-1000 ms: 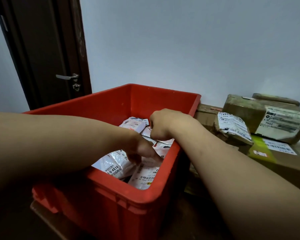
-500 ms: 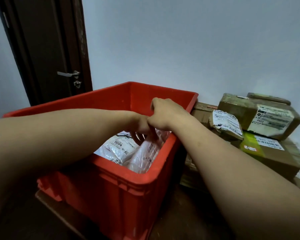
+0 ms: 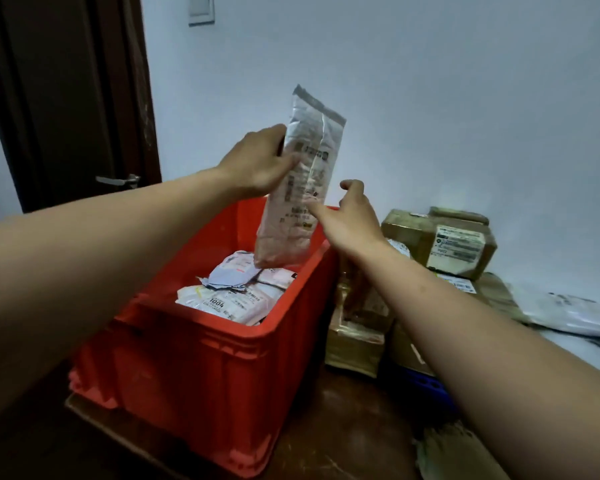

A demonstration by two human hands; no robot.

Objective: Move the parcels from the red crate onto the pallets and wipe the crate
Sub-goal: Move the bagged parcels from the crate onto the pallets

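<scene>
A long white plastic-bag parcel (image 3: 302, 188) with a printed label hangs upright above the red crate (image 3: 201, 368). My left hand (image 3: 257, 161) grips its upper left edge, thumb across the front. My right hand (image 3: 352, 216) is just right of the parcel with fingers spread; its index fingertip touches the bag's lower right edge and it holds nothing. Several more white bagged parcels (image 3: 229, 299) lie inside the crate, one marked 1004.
Brown cardboard boxes (image 3: 458, 240) with labels are stacked right of the crate against the wall, over something blue (image 3: 423, 386). White bags (image 3: 575, 313) lie at the far right. A dark door (image 3: 66, 98) with a metal handle stands at the back left.
Both hands came up out of the crate. The left hand lifted the white parcel well above the rim, and the right hand let go and opened beside it.
</scene>
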